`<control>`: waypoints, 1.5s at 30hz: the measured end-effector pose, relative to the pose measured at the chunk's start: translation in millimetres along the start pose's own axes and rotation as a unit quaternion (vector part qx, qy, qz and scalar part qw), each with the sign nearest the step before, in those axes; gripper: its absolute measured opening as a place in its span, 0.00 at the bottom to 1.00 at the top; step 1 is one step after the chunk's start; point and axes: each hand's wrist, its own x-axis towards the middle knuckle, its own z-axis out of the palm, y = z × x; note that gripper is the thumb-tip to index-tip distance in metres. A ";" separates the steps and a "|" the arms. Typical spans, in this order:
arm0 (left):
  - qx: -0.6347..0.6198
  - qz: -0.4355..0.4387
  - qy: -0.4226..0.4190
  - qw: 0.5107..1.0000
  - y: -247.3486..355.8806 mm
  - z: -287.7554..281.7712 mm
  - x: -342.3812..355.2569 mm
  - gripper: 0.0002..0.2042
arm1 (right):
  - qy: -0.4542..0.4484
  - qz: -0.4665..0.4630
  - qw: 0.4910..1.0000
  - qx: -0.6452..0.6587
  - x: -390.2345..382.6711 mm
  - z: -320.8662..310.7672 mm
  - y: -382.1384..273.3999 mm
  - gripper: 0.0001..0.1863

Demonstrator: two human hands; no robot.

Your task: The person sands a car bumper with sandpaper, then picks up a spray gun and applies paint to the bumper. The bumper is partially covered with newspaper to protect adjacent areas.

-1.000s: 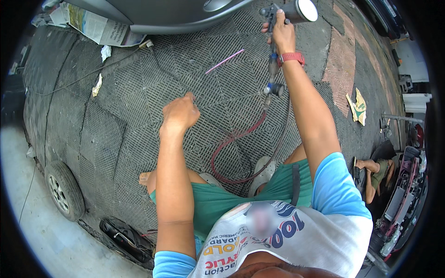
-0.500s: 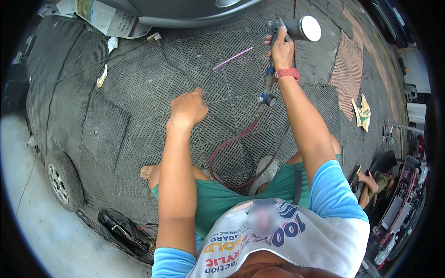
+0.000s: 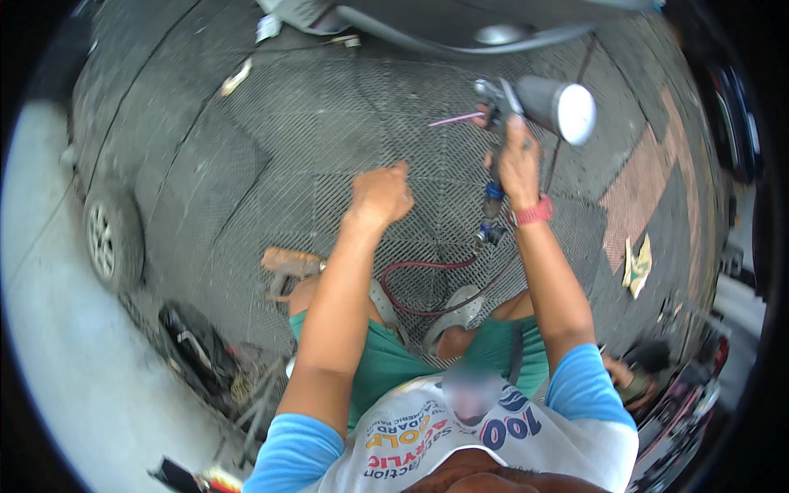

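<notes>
My right hand [image 3: 519, 168] is closed around a paint spray gun [image 3: 503, 103], held up in front of me at the right. Its dark grey cup [image 3: 541, 97] with a white round end leans to the right. Below the grip hang blue fittings [image 3: 493, 193] and a small valve [image 3: 491, 234], from which a dark red hose [image 3: 411, 264] loops down between my feet. My left hand [image 3: 382, 195] hangs above the floor matting in a loose fist, apart from the gun. The inside of that fist is hidden, and nothing sticks out of it.
A grey car bumper [image 3: 460, 33] crosses the far edge. A pink stick [image 3: 454, 120] lies on the dark ribbed matting [image 3: 329, 148]. By my left leg is an orange-brown drill-shaped tool [image 3: 289, 263]. A wheel [image 3: 111, 238] stands left; torn paper [image 3: 636, 264] lies right, with a person behind it.
The view has shifted, bringing more of the bumper and the orange-brown tool into sight. The spray gun sits slightly lower and farther right in the picture, still gripped. My left fist stays closed.
</notes>
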 end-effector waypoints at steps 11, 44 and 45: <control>-0.242 -0.115 0.006 0.963 -6.8 -24.7 -294.2 0.17 | -0.059 -0.107 0.991 -0.060 -12.3 -54.4 -276.9 0.42; -0.009 -0.120 -0.227 0.967 -242.3 -464.6 -252.3 0.33 | 0.151 0.184 0.963 0.129 35.0 116.5 -503.0 0.29; 0.017 -0.084 -0.260 0.962 -241.2 -480.6 -245.0 0.32 | 0.174 0.188 0.958 0.132 38.8 125.2 -509.0 0.30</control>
